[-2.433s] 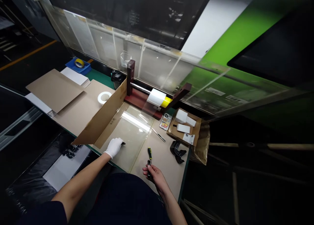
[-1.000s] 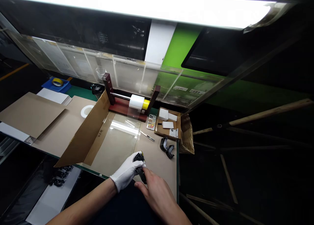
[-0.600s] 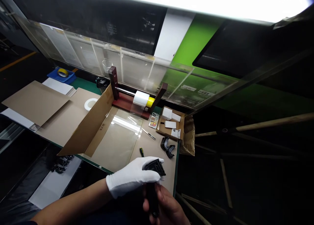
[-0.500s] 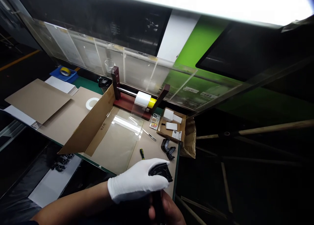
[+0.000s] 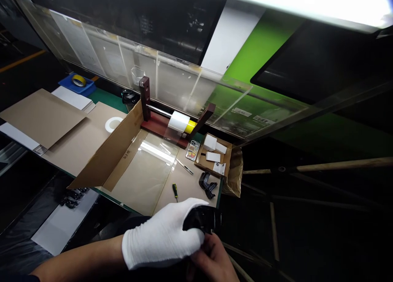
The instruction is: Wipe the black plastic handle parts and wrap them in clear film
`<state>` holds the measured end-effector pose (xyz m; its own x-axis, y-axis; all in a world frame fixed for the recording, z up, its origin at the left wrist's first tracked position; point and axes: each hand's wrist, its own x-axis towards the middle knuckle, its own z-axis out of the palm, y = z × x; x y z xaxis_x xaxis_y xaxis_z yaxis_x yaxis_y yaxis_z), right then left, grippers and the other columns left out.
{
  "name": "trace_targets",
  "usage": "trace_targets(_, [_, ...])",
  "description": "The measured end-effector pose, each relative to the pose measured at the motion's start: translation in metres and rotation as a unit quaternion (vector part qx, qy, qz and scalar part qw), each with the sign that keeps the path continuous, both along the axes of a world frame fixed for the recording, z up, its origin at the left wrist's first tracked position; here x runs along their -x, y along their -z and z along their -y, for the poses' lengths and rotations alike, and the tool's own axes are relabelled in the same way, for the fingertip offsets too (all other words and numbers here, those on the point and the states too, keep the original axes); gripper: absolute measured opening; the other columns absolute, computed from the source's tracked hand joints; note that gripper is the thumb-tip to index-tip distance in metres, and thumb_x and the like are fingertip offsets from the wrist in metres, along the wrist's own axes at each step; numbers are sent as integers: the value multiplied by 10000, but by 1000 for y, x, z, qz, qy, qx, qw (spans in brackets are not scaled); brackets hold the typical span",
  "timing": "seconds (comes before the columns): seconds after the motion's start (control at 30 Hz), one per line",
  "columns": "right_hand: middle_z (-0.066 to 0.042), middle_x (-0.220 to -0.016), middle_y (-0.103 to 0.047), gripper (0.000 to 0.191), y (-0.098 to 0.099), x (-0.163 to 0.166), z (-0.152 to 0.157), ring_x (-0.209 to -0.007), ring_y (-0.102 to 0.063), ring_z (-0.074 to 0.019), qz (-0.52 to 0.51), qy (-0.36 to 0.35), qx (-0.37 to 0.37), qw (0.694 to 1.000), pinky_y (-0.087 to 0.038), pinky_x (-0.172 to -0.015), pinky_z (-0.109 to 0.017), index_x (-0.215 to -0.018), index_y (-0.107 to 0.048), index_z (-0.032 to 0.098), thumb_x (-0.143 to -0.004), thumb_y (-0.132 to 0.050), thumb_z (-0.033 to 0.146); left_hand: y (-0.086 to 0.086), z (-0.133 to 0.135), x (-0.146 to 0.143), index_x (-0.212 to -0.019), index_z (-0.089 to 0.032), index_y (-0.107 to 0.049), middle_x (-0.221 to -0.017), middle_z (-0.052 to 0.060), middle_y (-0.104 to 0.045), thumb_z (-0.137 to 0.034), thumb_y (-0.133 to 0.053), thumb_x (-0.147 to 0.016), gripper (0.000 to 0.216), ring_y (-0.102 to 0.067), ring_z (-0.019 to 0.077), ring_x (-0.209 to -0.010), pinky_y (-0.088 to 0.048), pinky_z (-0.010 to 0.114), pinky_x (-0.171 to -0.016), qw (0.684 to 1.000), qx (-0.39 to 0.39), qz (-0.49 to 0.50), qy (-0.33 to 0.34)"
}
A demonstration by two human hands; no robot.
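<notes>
My left hand, in a white glove, is wrapped round a glossy black plastic part just past the table's front edge. Bare, my right hand pinches at the lower edge of that part, below my gloved thumb; some of its fingers are hidden. Beyond my hands a small screwdriver with a green and black handle lies on the table. Several curved black parts are nested together near the right edge. A slim craft knife lies farther back.
A clear sheet lies beside a raised cardboard flap. Behind stands a dark red stand with a film roll. At the right are a patterned phone case and a carton of white boxes. A tape ring lies left.
The black part has turned in my left hand. My right hand has moved up against its lower edge. The view has shifted slightly.
</notes>
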<state>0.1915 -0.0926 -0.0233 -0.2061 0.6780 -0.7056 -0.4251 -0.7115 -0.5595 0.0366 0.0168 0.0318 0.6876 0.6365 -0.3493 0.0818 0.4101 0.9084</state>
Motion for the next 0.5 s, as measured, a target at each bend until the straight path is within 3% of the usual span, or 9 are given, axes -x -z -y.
trace_targets(0.07, [-33,-743,-698,495,-1,-3,-9,-519,-620,-134,83,-31,-24,996,-504,-547,-266,-917,-696,159,-670,-899,537,7,-2,3,-1016,-197,-669,-969,21,-678,-120,-546,-833,234,-619,201,-918,-502,296,-812,1000,-27,-13,-1])
trace_targets(0.13, [-65,-785,-720,513,-3,-6,-13,-577,-664,-156,72,-63,-25,995,-522,-552,-261,-987,-697,132,-728,-859,544,12,-3,7,-930,-176,-640,-903,20,-661,-210,-514,-909,132,-612,178,-820,-490,274,-724,1000,8,-14,7])
trace_targets(0.23, [-132,-957,-759,519,-8,-8,-11,-704,-727,-183,-56,-43,25,997,-515,-539,-218,-1082,-678,126,-790,-810,535,13,-5,11,-891,-166,-583,-815,5,-608,-324,-509,-941,182,-553,139,-666,-429,239,-579,995,102,-4,11])
trace_targets(0.3, [-144,-980,-771,445,-11,-8,-7,-709,-735,-169,-104,-2,54,993,-504,-539,-190,-1020,-677,128,-803,-814,491,10,-8,11,-857,-158,-568,-779,0,-581,-331,-504,-942,203,-534,135,-671,-420,239,-600,990,140,8,8])
trace_targets(0.5, [-134,-909,-777,408,-5,-10,0,-639,-716,-160,-107,32,76,991,-480,-499,-187,-972,-667,145,-810,-807,493,10,-12,7,-818,-141,-572,-763,-2,-537,-286,-526,-906,176,-468,132,-709,-398,253,-670,990,143,5,-12])
